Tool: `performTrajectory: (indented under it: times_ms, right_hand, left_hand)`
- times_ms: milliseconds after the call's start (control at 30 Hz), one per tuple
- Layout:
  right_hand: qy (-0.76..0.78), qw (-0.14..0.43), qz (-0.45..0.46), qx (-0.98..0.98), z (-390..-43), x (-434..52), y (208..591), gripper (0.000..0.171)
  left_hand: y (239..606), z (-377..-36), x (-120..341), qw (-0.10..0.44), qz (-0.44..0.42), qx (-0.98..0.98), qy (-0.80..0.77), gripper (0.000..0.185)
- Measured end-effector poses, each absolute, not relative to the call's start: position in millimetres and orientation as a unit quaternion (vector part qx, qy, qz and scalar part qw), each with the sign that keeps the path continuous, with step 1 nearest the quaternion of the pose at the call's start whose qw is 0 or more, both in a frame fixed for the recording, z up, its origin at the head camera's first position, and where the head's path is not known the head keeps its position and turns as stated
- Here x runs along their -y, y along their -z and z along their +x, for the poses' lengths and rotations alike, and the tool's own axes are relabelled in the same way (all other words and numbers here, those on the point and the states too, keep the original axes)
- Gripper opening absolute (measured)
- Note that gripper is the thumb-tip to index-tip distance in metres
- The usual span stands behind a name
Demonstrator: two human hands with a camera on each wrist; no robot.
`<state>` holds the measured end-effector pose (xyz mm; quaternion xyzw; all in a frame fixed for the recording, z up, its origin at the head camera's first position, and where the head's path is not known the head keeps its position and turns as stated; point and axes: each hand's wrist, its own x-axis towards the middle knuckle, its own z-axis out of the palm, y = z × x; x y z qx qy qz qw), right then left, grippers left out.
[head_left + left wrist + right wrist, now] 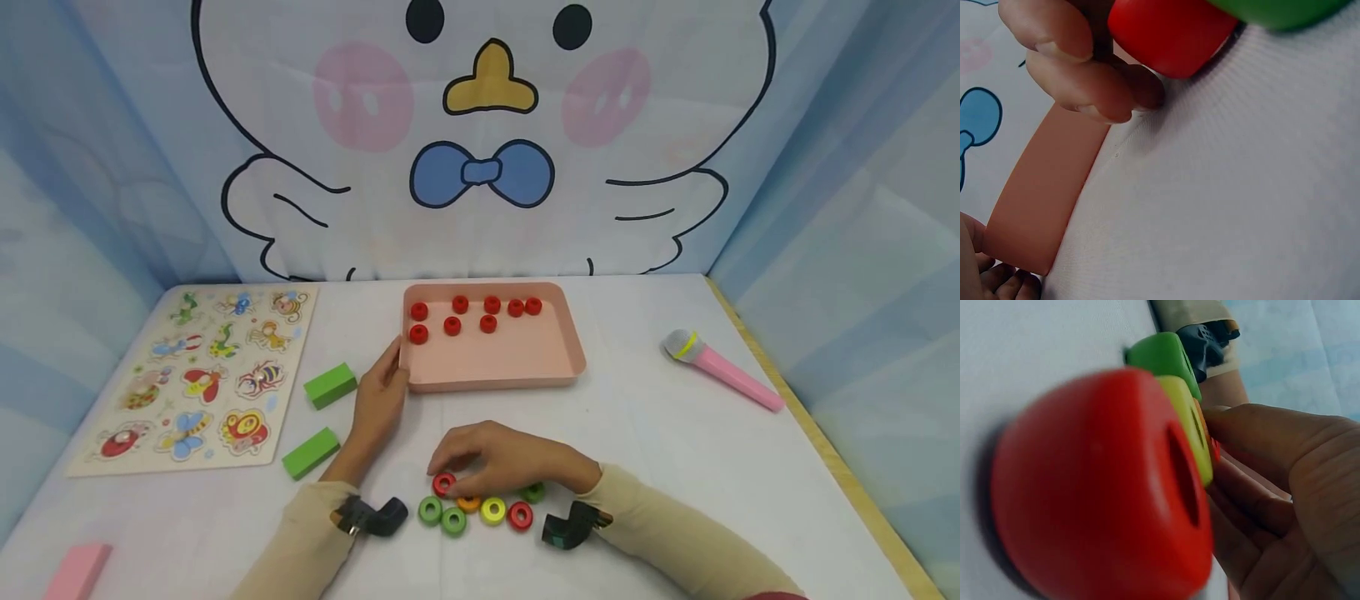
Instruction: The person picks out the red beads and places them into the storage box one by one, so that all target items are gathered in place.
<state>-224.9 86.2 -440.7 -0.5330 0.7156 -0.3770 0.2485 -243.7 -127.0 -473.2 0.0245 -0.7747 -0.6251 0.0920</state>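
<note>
A shallow pink tray stands toward the back with several red beads in it. My left hand grips its near left corner, and the left wrist view shows the thumb and curled fingers at the end of the tray wall. Over a loose group of beads nearer me, my right hand pinches a red bead between thumb and fingers, low at the table. Around it lie green beads, an orange bead partly hidden by the hand, a yellow bead and another red bead.
Two green blocks lie left of my left hand, beside an insect picture board. A pink toy microphone rests at the right. One pink block is at the near left. A printed curtain stands behind the table.
</note>
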Motion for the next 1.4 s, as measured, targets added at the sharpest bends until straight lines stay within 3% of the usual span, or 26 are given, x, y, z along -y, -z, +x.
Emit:
performTrajectory:
  times_ms: [367, 567, 933, 1167, 1400]
  right_hand:
    - [0.39, 0.25, -0.512, -0.724, -219.6, -86.2, 447.2, 0.024]
    - [0.393, 0.236, -0.491, -0.741, -229.5, -96.5, 432.7, 0.025]
    - [0.377, 0.126, -0.367, -0.841, -306.0, -142.4, 384.2, 0.03]
    - [0.347, 0.098, -0.271, -0.892, -362.7, -156.0, 391.5, 0.029]
    - [0.33, 0.094, -0.212, -0.915, -387.1, -161.7, 406.4, 0.027]
  left_hand:
    - [474.0, -243.4, 125.6, 0.093, 0.025, 0.769, 0.632, 0.052]
    - [473.8, -243.3, 126.3, 0.089, 0.028, 0.767, 0.635, 0.052]
    - [469.9, -241.1, 123.5, 0.074, 0.043, 0.782, 0.617, 0.053]
    - [474.3, -242.8, 125.6, 0.074, 0.049, 0.779, 0.62, 0.053]
    - [472.7, -242.7, 125.2, 0.074, 0.042, 0.779, 0.622, 0.053]
